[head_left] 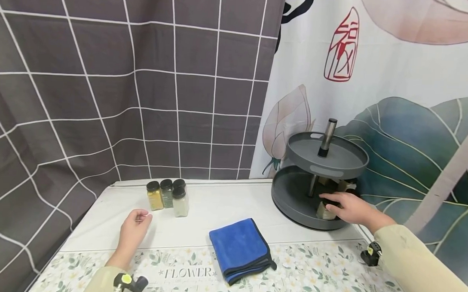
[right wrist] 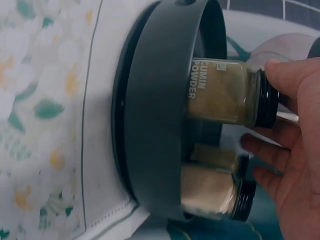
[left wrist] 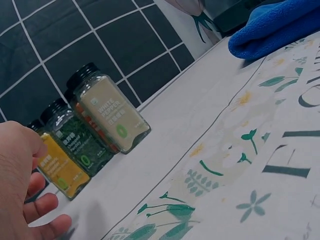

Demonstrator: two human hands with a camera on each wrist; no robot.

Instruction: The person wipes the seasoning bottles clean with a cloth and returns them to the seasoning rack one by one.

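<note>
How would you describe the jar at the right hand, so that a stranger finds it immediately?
On the right of the table stands a grey two-tier tray. Near the front of its lower tier, the right hand holds a clear jar by its black lid. Unlike the neighbouring jars, it shows the words CUMIN POWDER in the right wrist view.

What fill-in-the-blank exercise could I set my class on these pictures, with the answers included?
1. The main colour of the folded cloth is ____.
2. Near the left grip, ____ jars stand grouped on the table.
3. The right grip touches the black lid of the jar labelled "CUMIN ____".
4. That jar is in the ____ tier of the two-tier stand.

Missing words: blue; four; POWDER; lower.
</note>
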